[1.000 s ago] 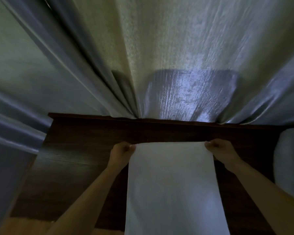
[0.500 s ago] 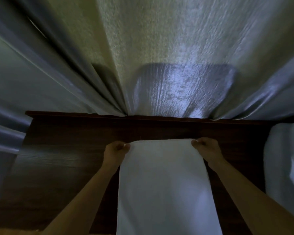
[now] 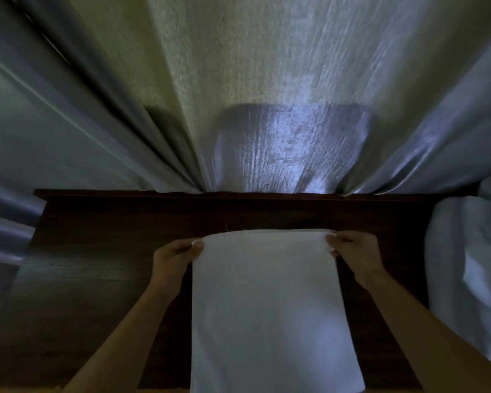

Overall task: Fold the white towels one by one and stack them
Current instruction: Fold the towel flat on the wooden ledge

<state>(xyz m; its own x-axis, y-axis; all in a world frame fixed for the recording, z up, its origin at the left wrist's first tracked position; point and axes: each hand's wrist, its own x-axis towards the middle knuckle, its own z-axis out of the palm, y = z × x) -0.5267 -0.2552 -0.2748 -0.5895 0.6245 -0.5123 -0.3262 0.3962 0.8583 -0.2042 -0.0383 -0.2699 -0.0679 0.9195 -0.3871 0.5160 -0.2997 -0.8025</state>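
Dim light, head view only. I see the white towel laid lengthwise on the dark wooden table, running from the far edge held between the two hands back toward the person and out of view at the bottom.

Left hand: closed on the towel's far left corner, thumb on top, fingers curled under the edge. Right hand: closed on the far right corner in the same pinch, thumb tip lying on the cloth. I read both grips as firm pinches on the fabric.

Between the two grips the far edge looks rounded and thick. I cannot tell how many layers lie there.

Beyond the grips: a strip of bare table, then the table's back rim, then pale curtains hanging in folds down to that rim.

Well out to the right of the right-hand grip, apart from the held towel, sits a loose pile of white cloth, crumpled, partly cut off by the frame edge.

Left of the left-hand grip the tabletop is bare wood grain.
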